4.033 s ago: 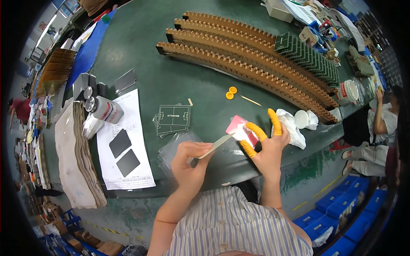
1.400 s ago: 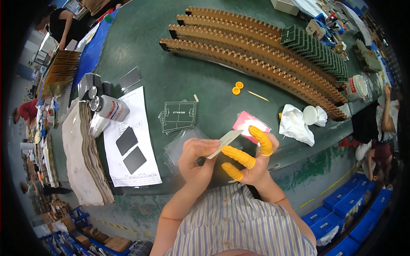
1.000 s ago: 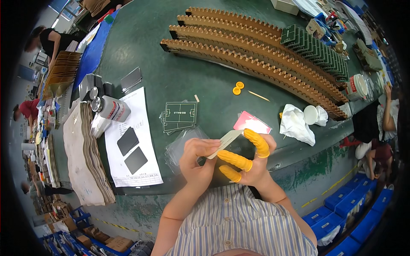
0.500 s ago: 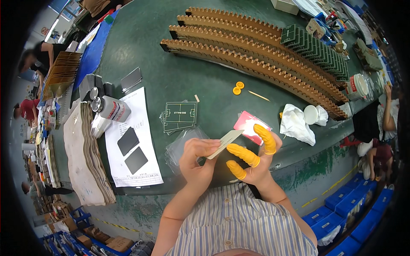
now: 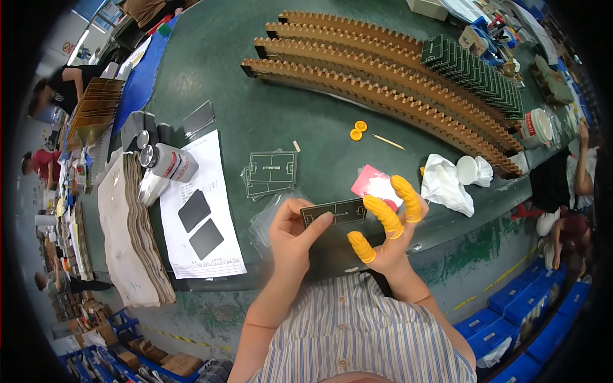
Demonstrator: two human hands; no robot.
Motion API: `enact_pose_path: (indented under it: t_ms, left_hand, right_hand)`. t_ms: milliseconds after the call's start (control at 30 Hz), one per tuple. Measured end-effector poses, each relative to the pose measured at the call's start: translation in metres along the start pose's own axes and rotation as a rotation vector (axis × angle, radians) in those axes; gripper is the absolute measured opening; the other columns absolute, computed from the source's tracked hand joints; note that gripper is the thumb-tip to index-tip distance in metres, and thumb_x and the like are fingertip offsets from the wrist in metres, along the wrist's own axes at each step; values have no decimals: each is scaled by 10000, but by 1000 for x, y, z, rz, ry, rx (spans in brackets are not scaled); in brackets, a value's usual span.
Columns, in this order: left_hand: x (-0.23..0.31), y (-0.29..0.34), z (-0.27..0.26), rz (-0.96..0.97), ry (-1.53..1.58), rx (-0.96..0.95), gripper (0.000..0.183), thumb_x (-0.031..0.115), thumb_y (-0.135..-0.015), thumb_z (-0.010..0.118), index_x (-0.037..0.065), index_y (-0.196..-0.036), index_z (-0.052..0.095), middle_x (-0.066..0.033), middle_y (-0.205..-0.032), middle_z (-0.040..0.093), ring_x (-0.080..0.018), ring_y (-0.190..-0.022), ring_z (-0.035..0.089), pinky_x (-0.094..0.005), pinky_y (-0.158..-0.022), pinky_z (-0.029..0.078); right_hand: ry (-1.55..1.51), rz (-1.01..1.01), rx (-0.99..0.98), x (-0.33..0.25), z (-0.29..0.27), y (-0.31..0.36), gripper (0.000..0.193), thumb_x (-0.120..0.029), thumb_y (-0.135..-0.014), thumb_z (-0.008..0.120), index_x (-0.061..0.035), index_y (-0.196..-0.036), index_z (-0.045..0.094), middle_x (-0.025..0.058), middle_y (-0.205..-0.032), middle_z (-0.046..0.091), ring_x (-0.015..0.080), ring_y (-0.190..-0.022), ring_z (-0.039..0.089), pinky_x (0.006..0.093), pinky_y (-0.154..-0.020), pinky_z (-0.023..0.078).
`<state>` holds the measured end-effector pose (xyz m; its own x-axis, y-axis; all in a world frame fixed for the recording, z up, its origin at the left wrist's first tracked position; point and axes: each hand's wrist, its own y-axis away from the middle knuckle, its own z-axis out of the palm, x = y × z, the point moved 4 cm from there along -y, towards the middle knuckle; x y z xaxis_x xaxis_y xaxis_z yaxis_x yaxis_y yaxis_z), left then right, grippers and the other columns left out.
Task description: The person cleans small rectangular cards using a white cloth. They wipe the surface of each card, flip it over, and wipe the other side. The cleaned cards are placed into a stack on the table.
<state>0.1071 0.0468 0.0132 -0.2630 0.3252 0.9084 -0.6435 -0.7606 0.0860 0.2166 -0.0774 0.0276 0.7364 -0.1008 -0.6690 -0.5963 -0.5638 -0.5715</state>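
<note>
My left hand (image 5: 290,237) grips a thin dark green plate (image 5: 345,217) with white line markings, thumb across its face. The plate's marked side is tilted up toward me. My right hand (image 5: 391,246) wears yellow finger cots on the thumb and two fingers; its fingers are spread at the plate's right end, and I cannot tell whether they touch it. Just beyond lies a pink and white card or packet (image 5: 370,180). Similar green plates (image 5: 272,168) rest in a small pile on the table, with clear plastic sheets (image 5: 260,230) beside my left hand.
Brown slotted racks (image 5: 357,80) cross the far right, some holding green plates (image 5: 476,73). Loose yellow finger cots (image 5: 355,134), a wooden stick (image 5: 389,142) and crumpled white tissue (image 5: 445,188) lie nearer. Leftward are a bottle (image 5: 172,164), printed paper (image 5: 220,246) and dark plates (image 5: 205,239).
My left hand has turned the plate from its pale side, seen at a slant, to its green marked face. My right hand's fingers have shifted slightly right and up.
</note>
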Motion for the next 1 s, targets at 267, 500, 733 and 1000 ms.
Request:
enact_pose_path:
  t_ms: [267,500,733,1000]
  left_hand:
    - [-4,-4,1,-166,93,11,221,-32,-781,689,80,-805,500,-35,-841,634,-76,-759,587,-225,-716,476]
    - [-1,-3,2,-131,64,5,231,-37,-771,697,81,-804,501,-36,-855,632,-78,-770,588,-223,-724,479]
    - [-4,-3,2,-177,57,-7,232,-46,-771,693,74,-812,500,-38,-867,629,-84,-794,593,-229,-734,495]
    - [-5,-2,2,-172,15,-16,221,-42,-778,693,61,-827,503,-42,-864,630,-74,-789,587,-220,-722,477]
  right_hand:
    - [-10,63,0,8,-5,-7,495,-342,-732,737,-108,-1151,616,131,-1344,403,316,-1163,307,417,-1001,261]
    - [133,156,39,38,-22,-10,465,-297,-751,727,-82,-1146,611,115,-1342,414,302,-1135,324,408,-994,270]
    - [177,11,-72,18,-19,-7,466,-405,-737,719,-150,-1122,653,115,-1350,409,302,-1145,323,422,-1001,246]
    - [18,-164,-109,1,1,-2,668,-520,-715,706,-154,-1247,537,134,-1361,401,307,-1152,387,433,-941,249]
